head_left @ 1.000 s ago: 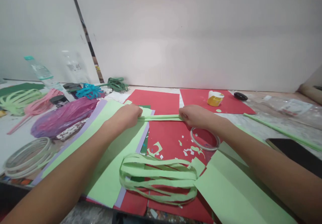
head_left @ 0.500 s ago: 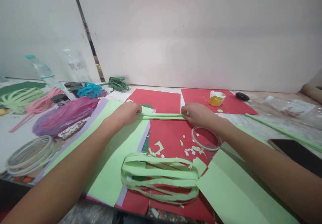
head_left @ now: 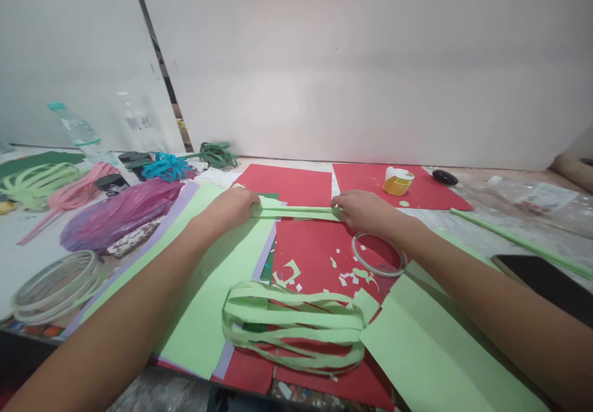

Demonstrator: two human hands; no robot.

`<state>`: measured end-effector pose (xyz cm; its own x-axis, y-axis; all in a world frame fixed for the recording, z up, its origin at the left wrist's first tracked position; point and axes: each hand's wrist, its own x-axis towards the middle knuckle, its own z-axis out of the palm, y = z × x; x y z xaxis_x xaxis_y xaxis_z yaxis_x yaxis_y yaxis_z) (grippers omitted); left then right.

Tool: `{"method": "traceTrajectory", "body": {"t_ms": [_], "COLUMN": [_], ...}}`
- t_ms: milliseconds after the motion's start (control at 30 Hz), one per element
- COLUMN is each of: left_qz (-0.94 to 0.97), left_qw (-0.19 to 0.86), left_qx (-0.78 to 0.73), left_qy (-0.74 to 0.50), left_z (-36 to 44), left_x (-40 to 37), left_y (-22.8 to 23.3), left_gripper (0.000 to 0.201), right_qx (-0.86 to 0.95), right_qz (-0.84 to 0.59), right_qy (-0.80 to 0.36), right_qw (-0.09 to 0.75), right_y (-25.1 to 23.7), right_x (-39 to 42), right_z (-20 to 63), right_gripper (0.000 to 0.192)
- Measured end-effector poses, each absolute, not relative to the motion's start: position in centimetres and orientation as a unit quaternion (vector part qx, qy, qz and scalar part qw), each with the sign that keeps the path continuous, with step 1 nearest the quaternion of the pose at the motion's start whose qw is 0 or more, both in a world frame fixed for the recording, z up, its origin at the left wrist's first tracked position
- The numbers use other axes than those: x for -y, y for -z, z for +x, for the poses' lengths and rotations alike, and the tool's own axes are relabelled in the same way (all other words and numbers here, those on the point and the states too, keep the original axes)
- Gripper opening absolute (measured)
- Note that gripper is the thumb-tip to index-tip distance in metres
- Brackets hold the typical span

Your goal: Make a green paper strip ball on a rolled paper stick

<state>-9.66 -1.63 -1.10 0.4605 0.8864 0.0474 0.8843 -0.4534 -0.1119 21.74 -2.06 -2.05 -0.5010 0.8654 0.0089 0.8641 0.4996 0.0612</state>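
A folded light-green paper strip (head_left: 296, 212) stretches level between my two hands over the red sheets. My left hand (head_left: 238, 205) is closed on its left end, above a large green sheet (head_left: 208, 288) laid over purple paper. The right end is pinched in my right hand (head_left: 359, 207), just beyond a clear ring (head_left: 356, 254). Nearer to me lies a loose bundle of looped green paper strips (head_left: 296, 320). Small paper scraps (head_left: 347, 276) are scattered on the red paper (head_left: 306, 248) between.
At the left are a pink-purple plastic bag (head_left: 125, 211), stacked rings (head_left: 55, 285), plastic bottles (head_left: 76, 128) and coloured strip bundles (head_left: 167, 166). A yellow jar (head_left: 398, 181) stands at the back right. A dark phone (head_left: 546, 285) and a thin green rod (head_left: 514, 239) lie at the right.
The fingers of my right hand have shifted slightly on the strip's right end, and the strip's layers look a little more spread. My left hand stays in place.
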Motion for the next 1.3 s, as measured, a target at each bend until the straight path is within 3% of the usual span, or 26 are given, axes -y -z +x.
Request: {"method": "traceTrajectory", "body": {"t_ms": [167,633,933,1300], "left_qz": [-0.859,-0.853,-0.874,-0.861], "left_qw": [0.063,0.055,0.03,0.016], "left_qx": [0.508,0.518,0.486,0.508], "left_qy": [-0.026,-0.003,0.006,0.005], "left_z": [-9.6,-9.9,-9.3,-10.2], "left_x": [1.7,1.6,2.1,1.5], "left_y": [0.9,1.0,0.7,0.3], "left_gripper": [0.03,0.033,0.03,0.023], "right_qx": [-0.881,-0.879,-0.893,-0.89], "right_qz": [0.471,0.473,0.44,0.453], "right_qy": [-0.045,-0.053,-0.084,0.034], "right_qw": [0.013,0.016,-0.032,-0.039], "right_y": [2.2,2.4,2.6,1.9], "right_x": [2.0,1.7,2.3,1.4], "right_z": [21.8,21.7,20.8,22.5], "right_gripper": [0.022,0.024,0.036,0.036]}}
